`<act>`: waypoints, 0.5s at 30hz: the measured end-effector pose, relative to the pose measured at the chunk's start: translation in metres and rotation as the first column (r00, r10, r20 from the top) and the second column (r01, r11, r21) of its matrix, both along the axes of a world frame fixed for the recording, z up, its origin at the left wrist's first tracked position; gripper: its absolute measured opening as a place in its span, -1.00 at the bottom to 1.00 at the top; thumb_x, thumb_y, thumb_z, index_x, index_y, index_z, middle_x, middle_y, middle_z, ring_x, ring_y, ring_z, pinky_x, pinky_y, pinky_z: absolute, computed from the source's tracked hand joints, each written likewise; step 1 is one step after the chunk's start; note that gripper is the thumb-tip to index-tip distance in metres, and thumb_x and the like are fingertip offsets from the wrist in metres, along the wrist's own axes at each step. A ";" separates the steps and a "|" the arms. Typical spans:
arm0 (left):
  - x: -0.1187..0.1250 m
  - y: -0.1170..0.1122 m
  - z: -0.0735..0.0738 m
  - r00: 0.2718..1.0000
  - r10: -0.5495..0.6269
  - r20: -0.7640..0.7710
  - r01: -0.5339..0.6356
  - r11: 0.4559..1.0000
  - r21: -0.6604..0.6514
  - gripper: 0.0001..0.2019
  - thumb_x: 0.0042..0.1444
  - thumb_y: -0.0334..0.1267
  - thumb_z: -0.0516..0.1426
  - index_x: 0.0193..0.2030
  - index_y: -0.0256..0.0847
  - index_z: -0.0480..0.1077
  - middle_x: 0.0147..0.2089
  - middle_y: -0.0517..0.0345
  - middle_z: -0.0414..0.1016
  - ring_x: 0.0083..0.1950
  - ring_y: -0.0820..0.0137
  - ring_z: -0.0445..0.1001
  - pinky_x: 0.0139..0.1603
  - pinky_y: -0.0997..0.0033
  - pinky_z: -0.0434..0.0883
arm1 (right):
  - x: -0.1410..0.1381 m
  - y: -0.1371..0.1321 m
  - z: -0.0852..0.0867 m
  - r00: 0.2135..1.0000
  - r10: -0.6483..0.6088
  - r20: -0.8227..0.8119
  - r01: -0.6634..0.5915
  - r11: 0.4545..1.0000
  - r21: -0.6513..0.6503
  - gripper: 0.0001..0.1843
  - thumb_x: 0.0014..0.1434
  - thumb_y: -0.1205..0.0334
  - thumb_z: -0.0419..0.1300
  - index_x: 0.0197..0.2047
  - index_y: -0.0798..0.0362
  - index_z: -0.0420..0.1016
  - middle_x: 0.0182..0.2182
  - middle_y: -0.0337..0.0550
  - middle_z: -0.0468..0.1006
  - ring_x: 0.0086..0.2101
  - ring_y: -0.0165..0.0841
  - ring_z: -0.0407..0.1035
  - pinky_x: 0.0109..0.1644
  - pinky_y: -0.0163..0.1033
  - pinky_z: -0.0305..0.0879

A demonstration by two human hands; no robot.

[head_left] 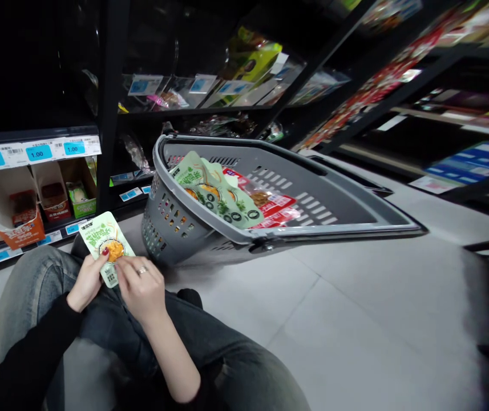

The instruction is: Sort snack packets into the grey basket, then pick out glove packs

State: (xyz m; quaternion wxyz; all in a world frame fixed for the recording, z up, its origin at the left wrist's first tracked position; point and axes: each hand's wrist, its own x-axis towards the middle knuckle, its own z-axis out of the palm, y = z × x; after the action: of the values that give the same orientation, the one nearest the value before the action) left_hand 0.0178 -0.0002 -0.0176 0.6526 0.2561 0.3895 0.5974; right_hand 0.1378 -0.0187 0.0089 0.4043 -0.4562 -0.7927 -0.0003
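- Your left hand (pixel 87 279) clamps the pouch (pixel 108 237), thumb flat on its printed front; your right hand (pixel 144 285) has its fingers bent together on the lower right edge, seemingly pinching it.
- The pouch is in both hands over your lap, outside the basket (pixel 176 228) and near its left end.
- Keep your left thumb light: a soft pack likely creases under hard pressure, and your thumb covers some print.
- Work from the edges, so the front stays flat and readable.
- The pouch is thin, pale green, smooth-looking, round-cornered.
- The basket is grey, apparently hard plastic, with slotted walls; matching green pouches (pixel 235 200) overlap at its near rim, red packets (pixel 281 202) beside them.
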 end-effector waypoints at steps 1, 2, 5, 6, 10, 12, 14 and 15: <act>-0.001 0.000 0.003 1.000 -0.015 0.014 0.015 1.000 -0.020 -0.64 -0.18 -0.11 0.28 -0.24 -0.30 0.48 -0.28 -0.01 0.57 -0.23 0.22 0.51 -0.14 0.25 0.41 | 0.003 0.003 0.000 0.994 -0.070 -0.086 0.066 0.997 -0.049 -0.82 0.16 0.32 0.08 -0.17 0.10 0.43 -0.28 -0.03 0.49 -0.27 -0.26 0.34 -0.17 -0.17 0.27; -0.002 0.000 0.005 0.999 -0.050 0.008 0.050 0.998 -0.033 -0.63 -0.19 -0.10 0.28 -0.25 -0.30 0.49 -0.30 -0.01 0.57 -0.27 0.22 0.51 -0.20 0.25 0.42 | 0.005 0.005 0.001 0.975 -0.139 -0.174 0.119 0.986 -0.121 -0.79 0.14 0.29 0.11 -0.13 0.12 0.39 -0.28 -0.02 0.46 -0.27 -0.26 0.32 -0.20 -0.18 0.28; -0.006 -0.004 0.003 0.966 -0.196 -0.168 0.197 0.980 -0.011 -0.63 -0.19 -0.03 0.27 -0.34 -0.31 0.51 -0.41 -0.02 0.55 -0.42 0.24 0.49 -0.36 0.28 0.40 | 0.013 0.007 0.010 0.943 -0.148 -0.299 0.031 0.931 -0.362 -0.87 0.09 0.22 0.15 -0.29 0.09 0.36 -0.45 -0.18 0.38 -0.44 -0.36 0.27 -0.42 -0.31 0.21; -0.008 -0.005 0.001 0.938 -0.204 -0.279 0.219 0.976 0.020 -0.65 -0.18 0.00 0.25 -0.42 -0.31 0.51 -0.48 0.01 0.53 -0.47 0.25 0.46 -0.41 0.30 0.38 | 0.016 0.004 0.018 0.953 -0.086 -0.291 -0.038 0.918 -0.396 -0.88 0.11 0.23 0.12 -0.42 0.07 0.33 -0.54 -0.25 0.32 -0.51 -0.41 0.23 -0.47 -0.34 0.15; -0.015 -0.008 -0.004 0.754 -0.033 -0.656 0.289 0.913 0.286 -0.66 0.02 0.00 0.10 -0.53 -0.23 0.49 -0.59 0.08 0.46 -0.50 0.29 0.42 -0.42 0.36 0.31 | 0.039 -0.013 0.076 0.982 -0.044 -0.182 0.018 0.989 -0.145 -0.69 0.19 0.29 0.01 -0.59 0.05 0.18 -0.61 -0.27 0.22 -0.57 -0.47 0.14 -0.48 -0.35 0.05; -0.016 -0.007 -0.005 0.716 0.004 -0.698 0.329 0.880 0.343 -0.70 0.10 -0.06 0.04 -0.46 -0.16 0.48 -0.55 0.11 0.47 -0.47 0.28 0.42 -0.39 0.36 0.30 | 0.060 -0.012 0.117 0.935 -0.268 -0.233 0.296 0.950 0.096 -0.72 0.20 0.26 0.03 -0.55 0.04 0.20 -0.60 -0.26 0.23 -0.56 -0.45 0.13 -0.47 -0.34 0.06; -0.013 -0.004 -0.004 0.686 0.025 -0.727 0.324 0.885 0.336 -0.75 0.11 -0.11 0.03 -0.46 -0.11 0.46 -0.54 0.13 0.48 -0.47 0.27 0.43 -0.39 0.35 0.30 | 0.086 0.000 0.157 0.815 -0.516 -0.264 0.577 0.767 0.280 -0.70 0.16 0.21 0.08 -0.57 0.04 0.18 -0.62 -0.28 0.17 -0.57 -0.44 0.10 -0.47 -0.33 0.03; -0.012 -0.002 -0.003 0.664 0.044 -0.746 0.316 0.888 0.334 -0.76 0.10 -0.13 0.04 -0.48 -0.09 0.46 -0.55 0.13 0.48 -0.47 0.27 0.43 -0.39 0.34 0.29 | 0.099 0.010 0.175 0.786 -0.574 -0.229 0.618 0.716 0.326 -0.72 0.16 0.20 0.07 -0.57 0.05 0.19 -0.62 -0.27 0.19 -0.56 -0.43 0.11 -0.46 -0.31 0.02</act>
State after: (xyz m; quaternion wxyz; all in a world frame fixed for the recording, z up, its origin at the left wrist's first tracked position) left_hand 0.0059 -0.0019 -0.0209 0.4089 0.6428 0.4537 0.4622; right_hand 0.2368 -0.0092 0.1836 0.5071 -0.5981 -0.5633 -0.2604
